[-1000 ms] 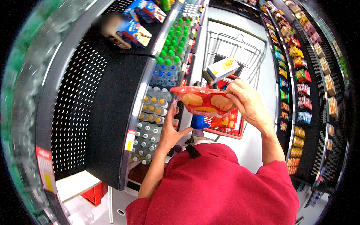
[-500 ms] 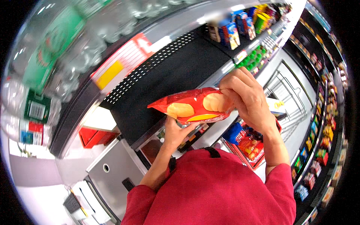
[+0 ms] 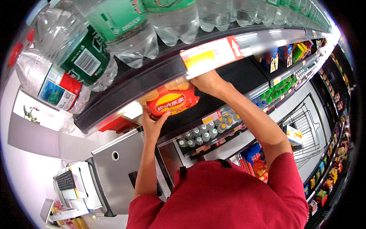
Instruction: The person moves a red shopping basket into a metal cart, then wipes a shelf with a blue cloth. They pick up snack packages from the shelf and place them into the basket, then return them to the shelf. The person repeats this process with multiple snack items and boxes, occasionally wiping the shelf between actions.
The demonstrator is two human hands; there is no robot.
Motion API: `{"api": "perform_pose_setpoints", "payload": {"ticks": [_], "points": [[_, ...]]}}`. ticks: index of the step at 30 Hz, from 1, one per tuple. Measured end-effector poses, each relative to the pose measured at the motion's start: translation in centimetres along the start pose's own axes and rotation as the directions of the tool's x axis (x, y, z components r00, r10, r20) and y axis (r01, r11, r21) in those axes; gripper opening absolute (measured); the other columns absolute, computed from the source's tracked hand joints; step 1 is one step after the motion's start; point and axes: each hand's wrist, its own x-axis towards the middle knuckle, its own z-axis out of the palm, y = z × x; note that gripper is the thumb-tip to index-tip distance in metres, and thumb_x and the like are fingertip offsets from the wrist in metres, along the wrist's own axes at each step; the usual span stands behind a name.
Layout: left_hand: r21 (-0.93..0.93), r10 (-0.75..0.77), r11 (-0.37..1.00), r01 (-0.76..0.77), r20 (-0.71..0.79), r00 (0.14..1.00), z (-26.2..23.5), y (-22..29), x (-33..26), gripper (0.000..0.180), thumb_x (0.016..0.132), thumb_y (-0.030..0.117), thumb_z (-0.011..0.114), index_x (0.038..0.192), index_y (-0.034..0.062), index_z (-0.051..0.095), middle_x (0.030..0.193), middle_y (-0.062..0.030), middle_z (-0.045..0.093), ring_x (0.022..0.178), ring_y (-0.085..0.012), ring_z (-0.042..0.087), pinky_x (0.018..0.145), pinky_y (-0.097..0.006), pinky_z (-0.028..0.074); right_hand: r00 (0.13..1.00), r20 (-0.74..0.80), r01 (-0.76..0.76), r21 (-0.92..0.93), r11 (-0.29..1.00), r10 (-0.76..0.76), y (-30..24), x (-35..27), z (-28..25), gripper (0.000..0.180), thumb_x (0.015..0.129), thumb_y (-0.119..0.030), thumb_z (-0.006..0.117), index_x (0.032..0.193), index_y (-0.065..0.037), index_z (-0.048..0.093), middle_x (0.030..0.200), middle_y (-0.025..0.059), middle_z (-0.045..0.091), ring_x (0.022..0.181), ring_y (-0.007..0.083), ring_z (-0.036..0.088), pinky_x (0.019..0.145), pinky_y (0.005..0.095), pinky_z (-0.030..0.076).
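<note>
A red bag of potato chips (image 3: 173, 102) is under the upper shelf's front edge, with its top part hidden by that edge. My left hand (image 3: 151, 124) grips its lower left side, thumb on the front. At the bag's upper right, my right hand (image 3: 209, 84) is closed on the corner; its fingertips are partly covered by the shelf edge. Behind and below the bag lies a black shelf board (image 3: 234, 82).
Large clear bottles (image 3: 171, 24) stand on the shelf above, with a red and white price sign (image 3: 209, 55) at its edge. Small bottles (image 3: 206, 133) fill a lower shelf. Boxes (image 3: 272, 63) stand farther right. Beyond are a wire cart (image 3: 309, 133) and a grey counter (image 3: 122, 173).
The chip bag has moved left and in under the upper shelf with both hands, tilting its front face into view. The view has shifted, so more bottles show.
</note>
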Motion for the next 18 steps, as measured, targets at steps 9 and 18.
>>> {"api": "perform_pose_setpoints", "payload": {"ticks": [9, 18], "points": [[0.168, -0.047, 0.984, 0.049, -0.021, 0.999, -4.3, -8.4, 4.8, 0.065, 0.079, 0.020, 0.089, 0.130, -0.0003, 0.054, 0.117, -0.0109, 0.067, 0.102, -0.0181, 0.067, 0.085, -0.033, 0.056, 0.999, -0.044, -0.023, -0.112, 0.993, 0.018, 4.5, 3.6, 7.3, 0.029, 0.089, -0.015, 0.070, 0.113, 0.001, 0.065, 0.107, 0.0205, 0.067, 0.100, 0.0386, 0.064, 0.088, 0.0454, 0.051], [0.315, -0.031, 0.949, 0.033, -0.011, 0.999, -5.5, -15.7, 5.1, 0.058, 0.086, 0.026, 0.084, 0.129, -0.0023, 0.058, 0.120, -0.0132, 0.066, 0.101, -0.0187, 0.067, 0.077, -0.028, 0.056, 0.990, -0.104, -0.108, -0.139, 0.984, 0.094, 7.8, 1.5, 11.1, 0.042, 0.089, -0.020, 0.074, 0.123, 0.000, 0.061, 0.119, 0.0208, 0.064, 0.109, 0.0381, 0.061, 0.096, 0.0453, 0.050]]}}
